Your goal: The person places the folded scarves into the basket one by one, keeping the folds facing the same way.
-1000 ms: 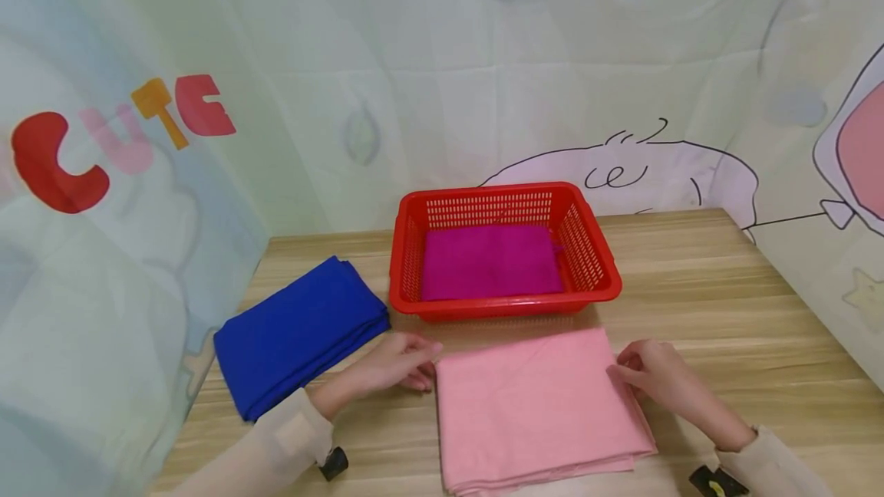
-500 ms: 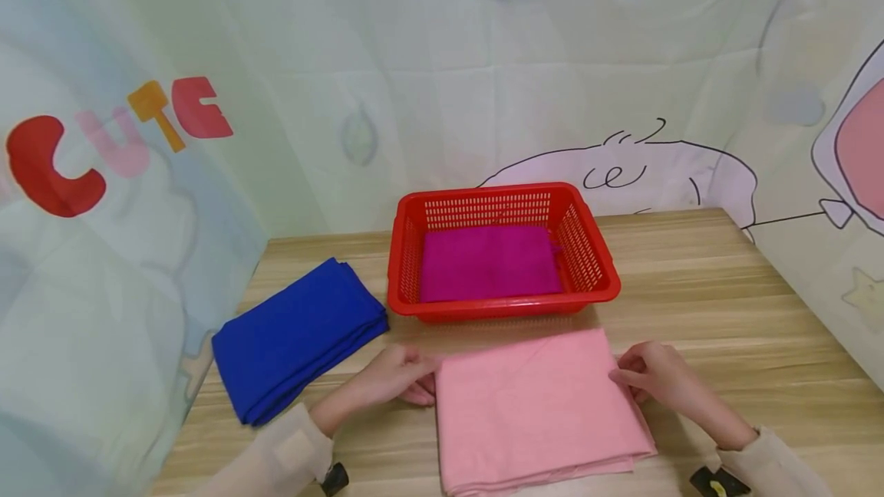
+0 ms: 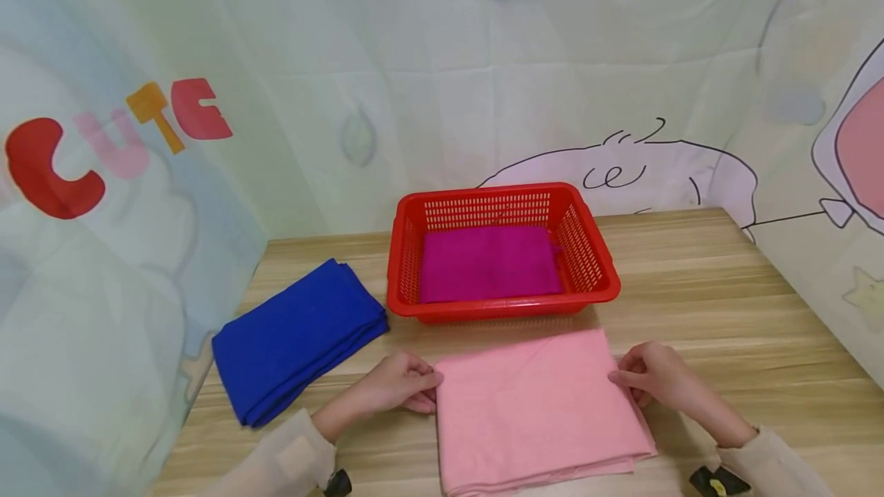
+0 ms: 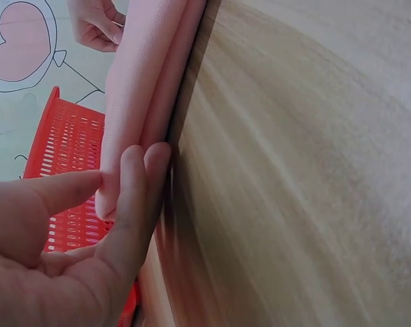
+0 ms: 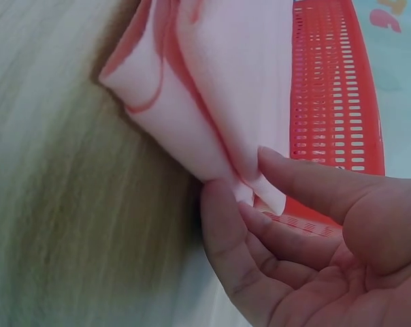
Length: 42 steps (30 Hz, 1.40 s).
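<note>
A folded pink cloth (image 3: 539,413) lies flat on the table in front of the red basket. At its left edge, my left hand (image 3: 400,384) pinches the far corner, thumb on top. The left wrist view shows the thumb (image 4: 76,189) on one face of the fold and fingertips against the layers' side. My right hand (image 3: 656,380) pinches the opposite edge near the far corner. In the right wrist view the layers (image 5: 226,88) hang a little loose between thumb and fingers, and one corner flap curls out.
Behind the pink cloth stands a red plastic basket (image 3: 507,307), with a folded magenta cloth (image 3: 490,263) lying inside. A folded blue cloth (image 3: 300,340) lies to the left on the wooden table (image 3: 725,290). Printed curtains (image 3: 414,60) hang at the back and sides.
My left hand has moved slightly right and toward me, and its thumb now presses on the pink cloth's edge. The right hand stays at its edge almost unmoved.
</note>
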Each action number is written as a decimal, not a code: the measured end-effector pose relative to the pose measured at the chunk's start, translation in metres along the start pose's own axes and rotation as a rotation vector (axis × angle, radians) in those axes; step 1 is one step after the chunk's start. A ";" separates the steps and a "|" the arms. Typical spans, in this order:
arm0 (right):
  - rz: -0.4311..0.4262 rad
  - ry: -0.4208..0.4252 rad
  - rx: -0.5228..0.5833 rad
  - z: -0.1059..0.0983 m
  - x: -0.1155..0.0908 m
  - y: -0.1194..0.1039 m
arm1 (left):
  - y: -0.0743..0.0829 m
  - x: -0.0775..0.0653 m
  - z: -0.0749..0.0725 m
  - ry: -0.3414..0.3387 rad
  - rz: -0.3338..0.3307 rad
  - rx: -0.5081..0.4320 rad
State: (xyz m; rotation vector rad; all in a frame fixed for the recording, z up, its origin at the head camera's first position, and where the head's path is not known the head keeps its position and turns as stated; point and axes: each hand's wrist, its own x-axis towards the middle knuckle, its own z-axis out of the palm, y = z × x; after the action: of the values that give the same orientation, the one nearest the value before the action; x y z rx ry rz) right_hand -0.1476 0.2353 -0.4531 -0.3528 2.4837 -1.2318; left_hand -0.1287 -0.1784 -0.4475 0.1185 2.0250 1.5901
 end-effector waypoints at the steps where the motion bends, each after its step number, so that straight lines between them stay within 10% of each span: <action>1: -0.002 -0.003 -0.002 0.000 0.000 0.000 | 0.000 0.000 0.000 -0.002 -0.001 -0.002; 42: -0.012 -0.022 0.018 0.002 0.001 0.002 | -0.008 0.001 0.008 -0.044 -0.066 -0.234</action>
State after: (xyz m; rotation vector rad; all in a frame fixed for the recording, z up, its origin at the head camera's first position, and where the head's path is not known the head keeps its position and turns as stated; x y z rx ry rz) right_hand -0.1474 0.2345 -0.4560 -0.3754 2.4533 -1.2479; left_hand -0.1237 -0.1734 -0.4567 -0.0008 1.7762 1.7528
